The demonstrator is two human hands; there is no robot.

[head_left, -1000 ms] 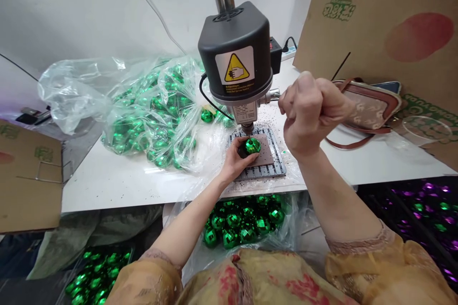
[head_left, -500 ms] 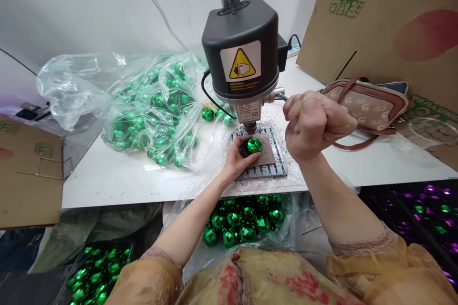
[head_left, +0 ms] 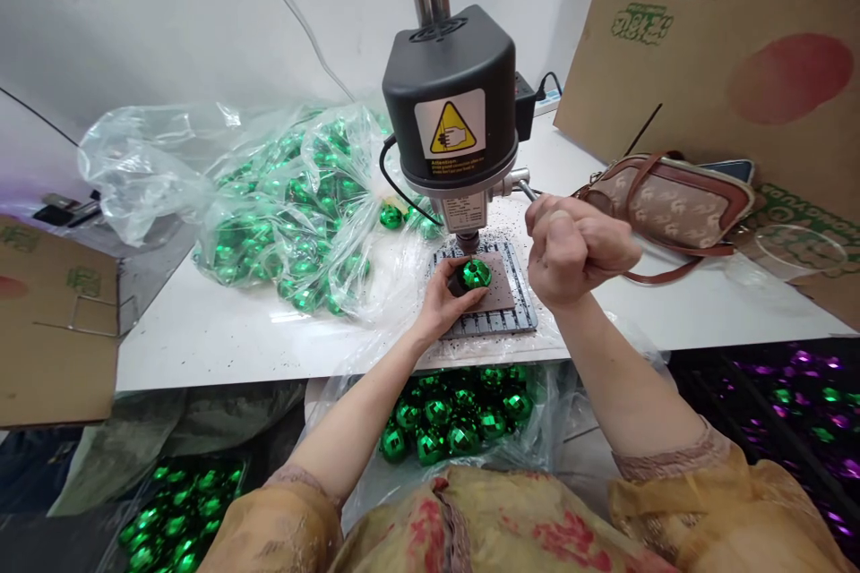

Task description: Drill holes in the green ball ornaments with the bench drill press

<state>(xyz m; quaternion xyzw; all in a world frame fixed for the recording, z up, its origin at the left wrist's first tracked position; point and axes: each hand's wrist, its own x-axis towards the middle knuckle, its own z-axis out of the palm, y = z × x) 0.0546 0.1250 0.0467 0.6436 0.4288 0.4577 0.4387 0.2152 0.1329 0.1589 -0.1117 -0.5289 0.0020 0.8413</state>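
Note:
Under a black drill press point(head_left: 450, 98), my left hand point(head_left: 445, 297) grips a shiny green faceted ball point(head_left: 477, 274) between thumb and fingers. The ball rests over a flat board point(head_left: 501, 295) on the slotted metal base point(head_left: 526, 315), and a dark hole shows in its top. Just above it is the drill chuck point(head_left: 468, 243). To the right of the machine, my right hand point(head_left: 571, 246) is closed in a fist around the drill press lever point(head_left: 526, 189); the lever's end is hidden inside the fingers.
A clear plastic bag point(head_left: 296, 206) of green balls lies left on the white table point(head_left: 202, 336). More green balls point(head_left: 463, 416) sit in a bag below the table edge. At right are a handbag point(head_left: 672, 201), a plastic cup point(head_left: 799, 252) and a cardboard box point(head_left: 705, 45). Dark shavings surround the base.
My right fist has come slightly down and to the left with the lever. My left hand still keeps the green ball under the chuck.

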